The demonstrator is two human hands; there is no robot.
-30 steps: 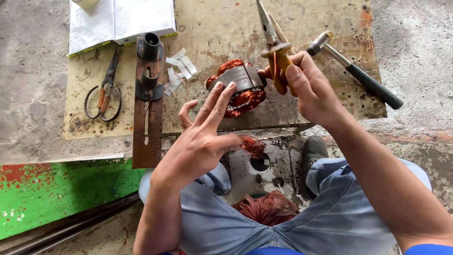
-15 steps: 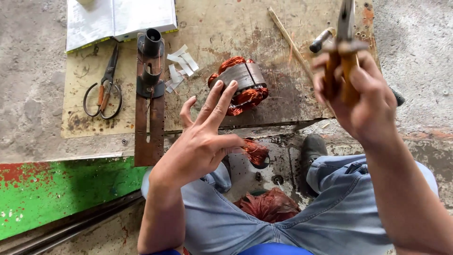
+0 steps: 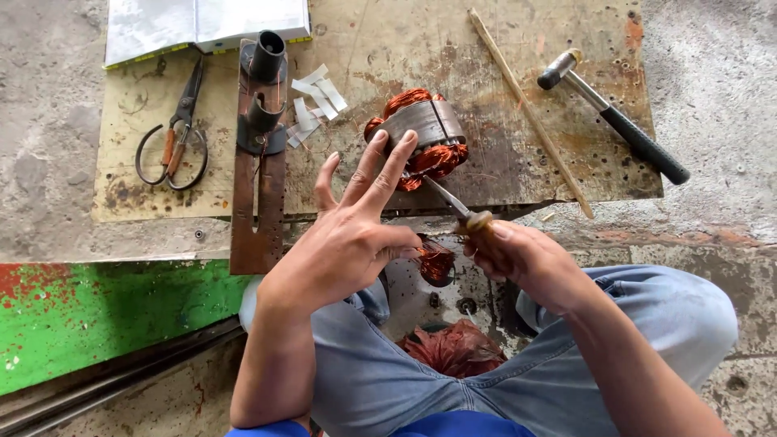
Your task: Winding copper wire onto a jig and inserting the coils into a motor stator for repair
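Nearest, a tangle of loose copper wire (image 3: 453,348) between the knees in blue trousers, on the concrete floor. Just above, right hand (image 3: 526,260) closed around the wooden handle of a screwdriver (image 3: 457,209), metal shaft angled up and left, tip at the lower copper coils of the motor stator (image 3: 421,133). Beside it, left hand (image 3: 352,231) spread wide, holding nothing, index and middle fingertips resting on the grey steel body of the stator. Under the left palm, a second small bundle of copper winding (image 3: 437,263), partly hidden. Stator lying on its side near the front edge of the worn wooden table (image 3: 486,97), coils bulging from both ends. Left of it, a rusty steel bar (image 3: 259,194) with a dark pipe fitting (image 3: 265,57) at its far end, white paper strips (image 3: 316,101) just beside. Further left, scissors (image 3: 174,133) on a cardboard sheet. To the right, a thin wooden stick (image 3: 530,113) lying diagonally, then a hammer (image 3: 615,117) with a black grip. Farthest, a white open book (image 3: 202,24) at the table's back edge.
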